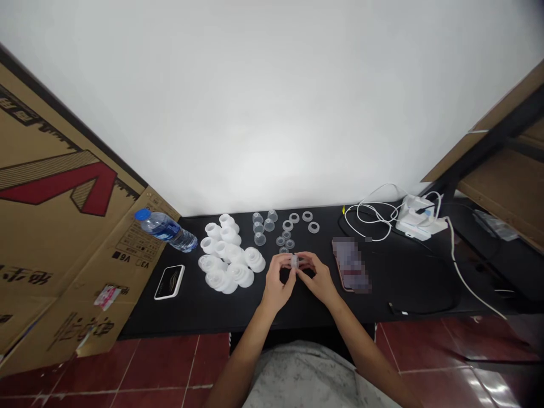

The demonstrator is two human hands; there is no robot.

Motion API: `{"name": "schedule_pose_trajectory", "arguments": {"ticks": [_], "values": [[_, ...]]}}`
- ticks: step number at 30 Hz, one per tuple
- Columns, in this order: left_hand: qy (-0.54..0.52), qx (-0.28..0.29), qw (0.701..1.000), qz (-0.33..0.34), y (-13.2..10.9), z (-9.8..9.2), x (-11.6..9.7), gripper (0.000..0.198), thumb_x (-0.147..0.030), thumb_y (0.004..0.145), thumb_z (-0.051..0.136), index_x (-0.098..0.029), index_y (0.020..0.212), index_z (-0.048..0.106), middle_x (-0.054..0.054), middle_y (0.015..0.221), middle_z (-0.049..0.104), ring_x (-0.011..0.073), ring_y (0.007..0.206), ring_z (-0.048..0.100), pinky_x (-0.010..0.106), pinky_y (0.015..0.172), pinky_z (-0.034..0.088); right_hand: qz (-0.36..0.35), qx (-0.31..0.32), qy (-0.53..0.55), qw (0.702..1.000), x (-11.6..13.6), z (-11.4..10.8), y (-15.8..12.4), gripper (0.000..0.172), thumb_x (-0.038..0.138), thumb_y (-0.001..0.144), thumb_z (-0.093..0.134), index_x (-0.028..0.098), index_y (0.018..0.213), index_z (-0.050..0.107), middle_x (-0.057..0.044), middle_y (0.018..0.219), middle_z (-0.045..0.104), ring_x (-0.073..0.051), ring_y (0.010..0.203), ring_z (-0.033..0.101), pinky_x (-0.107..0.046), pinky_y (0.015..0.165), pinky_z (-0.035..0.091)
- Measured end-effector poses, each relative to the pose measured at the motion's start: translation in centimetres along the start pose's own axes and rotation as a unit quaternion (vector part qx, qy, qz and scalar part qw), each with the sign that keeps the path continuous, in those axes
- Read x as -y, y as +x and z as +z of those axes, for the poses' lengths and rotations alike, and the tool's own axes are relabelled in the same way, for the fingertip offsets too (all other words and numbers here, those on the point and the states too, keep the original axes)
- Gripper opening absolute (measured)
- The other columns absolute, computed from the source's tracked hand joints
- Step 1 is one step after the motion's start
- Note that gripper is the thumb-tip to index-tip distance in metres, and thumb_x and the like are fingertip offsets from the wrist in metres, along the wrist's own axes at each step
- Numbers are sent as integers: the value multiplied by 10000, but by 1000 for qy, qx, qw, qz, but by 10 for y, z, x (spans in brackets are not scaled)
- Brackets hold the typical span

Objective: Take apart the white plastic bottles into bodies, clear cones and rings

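Observation:
My left hand (278,281) and my right hand (317,277) meet near the middle of the black table, fingertips pinching a small translucent plastic ring (294,261) stood on edge between them. Just beyond my fingers lie several small clear discs (289,243). Larger translucent rings (313,227) rest farther back to the right. Clear dome caps (259,238) stand in a cluster behind and left of my left hand. Farther left is a group of white plastic bottles (233,253), some with stepped, nipple-like tops.
A water bottle (168,229) leans left beside a cardboard box (63,187). A white-framed device (169,282) lies in front of it. Right of my hands are a blurred phone (352,266), a white power strip (414,218) and looped cables (376,212). A white wall (272,113) stands behind the table.

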State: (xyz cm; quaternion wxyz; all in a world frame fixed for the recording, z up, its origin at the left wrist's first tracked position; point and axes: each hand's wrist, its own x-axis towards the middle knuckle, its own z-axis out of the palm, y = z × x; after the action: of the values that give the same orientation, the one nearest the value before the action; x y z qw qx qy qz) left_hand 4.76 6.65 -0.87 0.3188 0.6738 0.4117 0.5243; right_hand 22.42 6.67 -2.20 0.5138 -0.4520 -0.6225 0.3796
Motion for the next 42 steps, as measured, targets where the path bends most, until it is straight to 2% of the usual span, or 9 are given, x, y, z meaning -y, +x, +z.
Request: {"name": "schedule_pose_trajectory", "arguments": {"ticks": [4, 8, 11, 15, 20, 25, 30, 35, 42], "values": [[-18, -16, 999, -27, 0, 3, 4, 314, -344, 1043, 700, -245, 1325, 602, 98, 1241, 679, 226, 1069, 778, 390, 911, 685, 8, 4, 8, 1000, 4, 0, 1, 295, 339, 968, 764, 255, 1245, 705, -112, 1309, 797, -239, 987, 825, -442, 942, 708], [-7, -39, 998, -49, 2, 3, 7, 250, -351, 1058, 698, -235, 1272, 641, 86, 1177, 691, 215, 1055, 769, 380, 926, 673, -10, 32, -4, 999, 9, 0, 1, 302, 289, 1022, 656, 256, 1312, 733, -114, 1412, 765, -247, 1114, 819, -449, 1021, 688], [8, -42, 998, -46, 2, 1, 8, 197, -362, 1068, 684, -230, 1214, 678, 82, 1156, 694, 209, 1034, 767, 388, 937, 671, -3, 10, 1, 1000, 7, 0, 1, 270, 298, 1034, 654, 254, 1279, 757, -111, 1374, 786, -263, 1147, 819, -461, 1034, 685], [0, -21, 999, -44, 1, 2, 11, 180, -371, 1059, 696, -230, 1171, 708, 75, 1120, 721, 217, 1038, 774, 401, 948, 679, 26, -39, -23, 999, -2, 1, 1, 173, 354, 1020, 709, 247, 1134, 783, -99, 1176, 846, -279, 1048, 841, -448, 946, 713], [21, -39, 997, -56, -2, 4, 17, 172, -366, 1027, 745, -225, 1124, 726, 63, 1060, 748, 216, 978, 791, 399, 915, 689, -17, -64, -89, 994, -1, 1, 4, 167, 367, 1044, 681, 243, 969, 764, -115, 1132, 797, -253, 929, 804, -398, 819, 696], [57, -55, 995, -64, -4, 3, 18, 196, -345, 1007, 768, -232, 1163, 729, 64, 1053, 757, 224, 952, 793, 414, 908, 677, -34, -44, -105, 993, 1, 2, 3, 196, 385, 1075, 627, 253, 984, 739, -86, 1015, 786, -251, 904, 774, -392, 809, 660], [75, -17, 997, -32, -1, 0, 15, 211, -302, 1047, 703, -266, 1254, 728, 68, 1080, 748, 228, 990, 775, 418, 939, 659, 13, -56, -88, 994, -4, 2, 3, 248, 477, 1067, 643, 251, 1078, 745, -70, 968, 779, -225, 782, 746, -357, 725, 651], [79, -12, 997, -19, -1, 1, 14, 119, -268, 1067, 660, -250, 1159, 733, 66, 1072, 755, 223, 1000, 768, 393, 929, 653, 36, -45, -78, 995, -3, 1, 5, 294, 487, 1084, 604, 254, 1086, 784, -66, 965, 773, -202, 679, 723, -334, 631, 638], [126, -26, 992, 9, -1, 1, 8, 79, -281, 1059, 668, -240, 1114, 708, 63, 1001, 732, 221, 932, 749, 375, 866, 646, -11, -36, -123, 992, 5, -1, 4, 231, 406, 1087, 601, 255, 1012, 759, -57, 915, 781, -231, 787, 757, -365, 758, 641]]}}
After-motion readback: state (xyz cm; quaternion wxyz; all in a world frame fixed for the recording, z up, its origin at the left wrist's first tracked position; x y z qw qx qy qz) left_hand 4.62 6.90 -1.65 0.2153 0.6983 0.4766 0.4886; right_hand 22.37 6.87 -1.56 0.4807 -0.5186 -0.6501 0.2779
